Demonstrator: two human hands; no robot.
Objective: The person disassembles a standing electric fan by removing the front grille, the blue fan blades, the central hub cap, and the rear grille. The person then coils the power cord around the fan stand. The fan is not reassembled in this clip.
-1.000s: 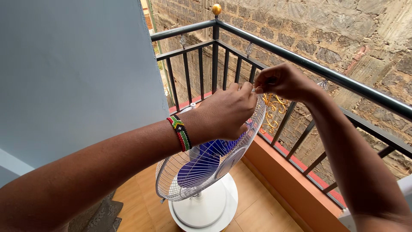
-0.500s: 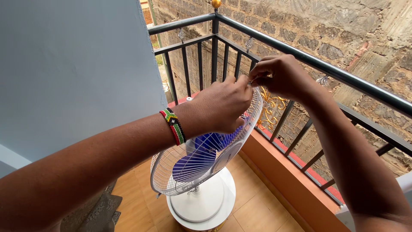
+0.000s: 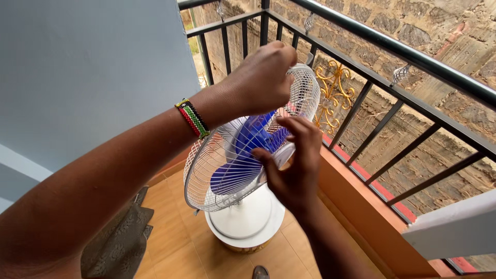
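Note:
A white pedestal fan stands on a tiled balcony floor, its wire cage (image 3: 217,170) tilted up and blue blades (image 3: 256,139) showing behind the grille. My left hand (image 3: 261,77), with a beaded bracelet on the wrist, grips the top rim of the cage. My right hand (image 3: 294,165) lies with spread fingers against the front grille near the round centre cap. The fan's round white base (image 3: 243,227) sits on the floor below.
A black metal railing (image 3: 392,49) with gold scrollwork runs along the right over an orange kerb (image 3: 356,212). A rough stone wall lies beyond. A pale blue wall (image 3: 88,67) fills the left. A grey mat (image 3: 116,243) lies at lower left; a white ledge (image 3: 454,227) at lower right.
My right hand left the top rim and dropped to the centre of the front grille. My left hand stays on the top rim. The view tilted down and closer.

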